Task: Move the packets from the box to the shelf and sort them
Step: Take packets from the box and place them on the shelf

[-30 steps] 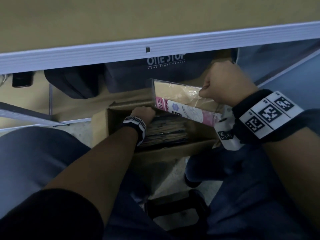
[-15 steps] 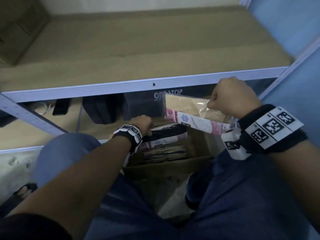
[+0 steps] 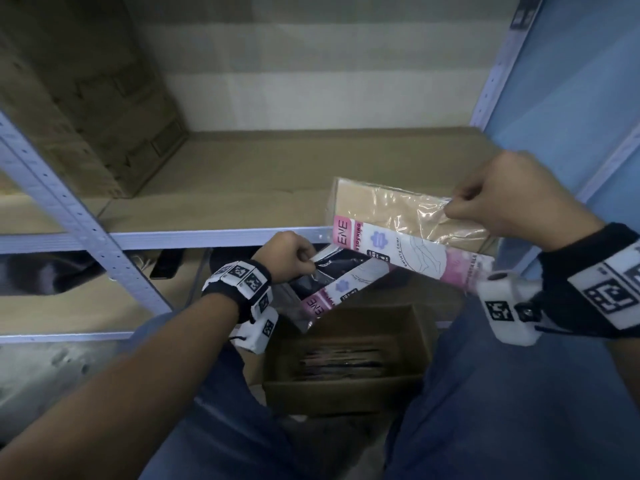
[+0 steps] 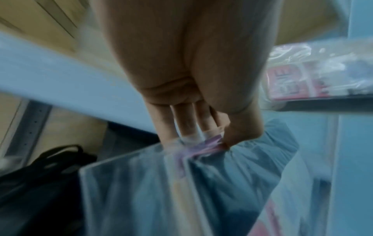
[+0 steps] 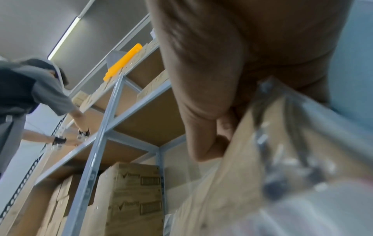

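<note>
My right hand (image 3: pixel 460 207) pinches the top edge of a beige stocking packet (image 3: pixel 401 220) with a pink and white label, held just above the shelf's front rail (image 3: pixel 214 235). That packet (image 5: pixel 272 151) hangs from the same hand (image 5: pixel 226 132) in the right wrist view. My left hand (image 3: pixel 304 259) grips a dark packet (image 3: pixel 332 282) with a pink label, lifted above the open cardboard box (image 3: pixel 346 393). In the left wrist view the fingers (image 4: pixel 189 126) clamp the packet's (image 4: pixel 181 183) plastic top. Several more packets (image 3: pixel 341 360) lie in the box.
The brown shelf board (image 3: pixel 259 188) is bare, with a large carton (image 3: pixel 79 109) at its left and a blue wall (image 3: pixel 571 98) at the right. A slanted grey upright (image 3: pixel 69 209) crosses the left. Dark bags (image 3: pixel 45 271) sit on the lower shelf. Another person (image 5: pixel 30 95) works at a neighbouring rack.
Both hands have risen: the left pulled a dark packet out of the box, and the right lifted the beige packet to shelf height. My view tilted up to the shelf.
</note>
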